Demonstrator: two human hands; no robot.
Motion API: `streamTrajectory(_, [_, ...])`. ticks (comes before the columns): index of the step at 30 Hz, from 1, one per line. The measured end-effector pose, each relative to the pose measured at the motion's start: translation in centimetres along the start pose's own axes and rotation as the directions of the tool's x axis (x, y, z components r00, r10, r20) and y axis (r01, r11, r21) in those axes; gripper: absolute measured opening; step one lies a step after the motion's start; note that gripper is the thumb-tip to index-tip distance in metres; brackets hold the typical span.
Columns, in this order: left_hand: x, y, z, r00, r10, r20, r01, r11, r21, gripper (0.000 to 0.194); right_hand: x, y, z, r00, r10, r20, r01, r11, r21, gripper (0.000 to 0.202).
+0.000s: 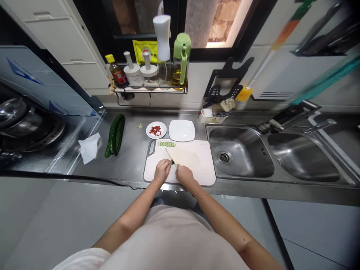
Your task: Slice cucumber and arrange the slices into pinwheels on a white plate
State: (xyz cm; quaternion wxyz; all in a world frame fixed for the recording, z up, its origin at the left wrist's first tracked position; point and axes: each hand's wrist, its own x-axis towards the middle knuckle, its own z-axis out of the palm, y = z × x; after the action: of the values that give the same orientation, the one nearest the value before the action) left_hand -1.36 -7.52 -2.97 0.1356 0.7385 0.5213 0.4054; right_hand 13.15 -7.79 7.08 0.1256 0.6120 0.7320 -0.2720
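- One small dark green piece [172, 162] sits over the near part of the white cutting board [199, 168], at the ends of the left fingers and against or just beside the blade; its exact shape cannot be told.
- The left hand's [162, 170] fingers are pinched together on that piece, seemingly to steady it against the knife [169, 154].
- The right hand's [185, 175] fingers are curled round the knife's handle end, just right of the piece; the blade slants far and left, probably so its edge meets what the left fingers hold.
- Pale green slices [166, 144] lie in an overlapping row by the board's far edge, likely to keep them together and out of the blade's way.
- Beyond the board, within easy reach, stand a round plate [149, 131] of red pieces [155, 130] and, to its right, a squarish white plate [182, 130].
- Two cucumbers [112, 137] [119, 135] rest side by side on the counter [132, 161], well left of the board, perhaps to leave elbow room.
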Motion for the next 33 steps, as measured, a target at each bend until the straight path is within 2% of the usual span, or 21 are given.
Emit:
streamTrajectory(12, [0.0,0.2,-0.1,1.0,-0.023,0.0,0.023,1.0,-0.008,0.018,-3.7,2.0,1.5,0.998,0.039,0.047,-0.037,0.998,-0.045,0.027])
streamTrajectory(17, [0.0,0.2,0.0,1.0,-0.024,-0.01,0.024,1.0,-0.007,0.017,-4.5,2.6,2.1,0.999,0.039,0.022,-0.038,0.998,-0.047,0.027])
streamTrajectory(22, [0.1,0.3,0.0,1.0,-0.02,-0.013,0.02,1.0,-0.014,0.019,-3.4,2.1,1.9,0.999,0.035,0.016,-0.034,0.998,-0.051,0.026])
streamTrajectory(33, [0.1,0.2,0.0,1.0,-0.008,-0.005,0.008,1.0,0.0,0.019,0.5,-0.1,-0.1,1.0,0.003,-0.014,-0.003,1.0,-0.014,0.031])
